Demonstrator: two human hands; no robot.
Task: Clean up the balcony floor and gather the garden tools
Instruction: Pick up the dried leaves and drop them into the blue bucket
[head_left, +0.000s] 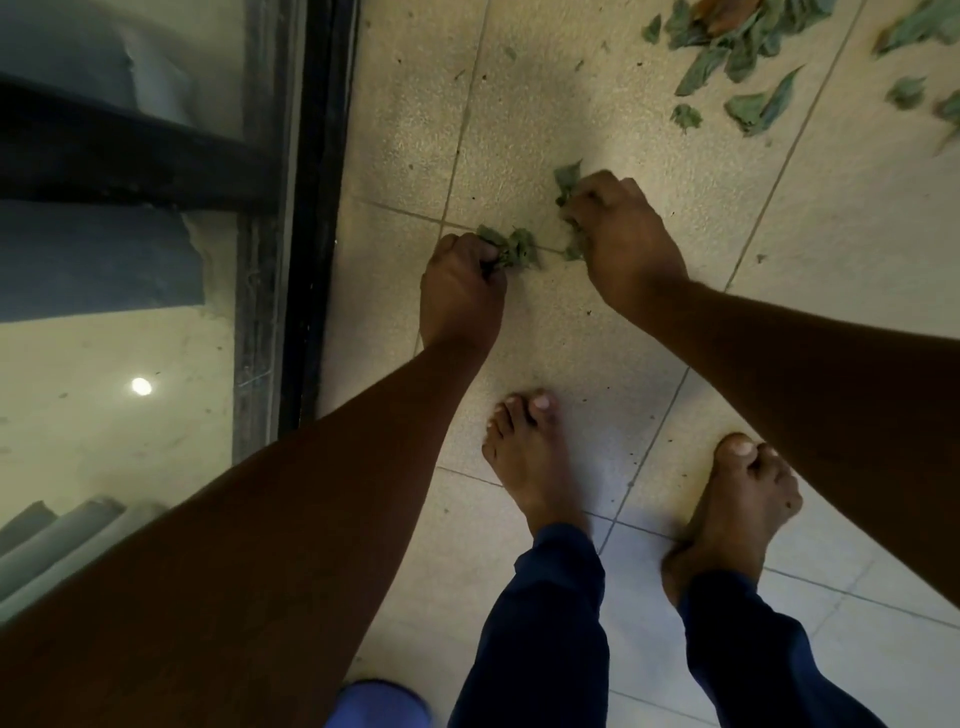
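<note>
My left hand (460, 291) is low over the beige tiled floor (571, 338), fingers curled round a bunch of green leaves (511, 247). A little to the right, my right hand (621, 236) grips another clump of leaves (567, 184) that sticks out past its knuckles. More loose green leaves (737, 57) lie scattered on the tiles at the top right. No garden tool is in view.
A dark sliding-door frame (306, 208) with glass (114, 338) runs down the left side. My bare feet (527, 462) stand on the tiles below the hands, in dark blue trousers (540, 639). A blue object (379, 701) shows at the bottom edge.
</note>
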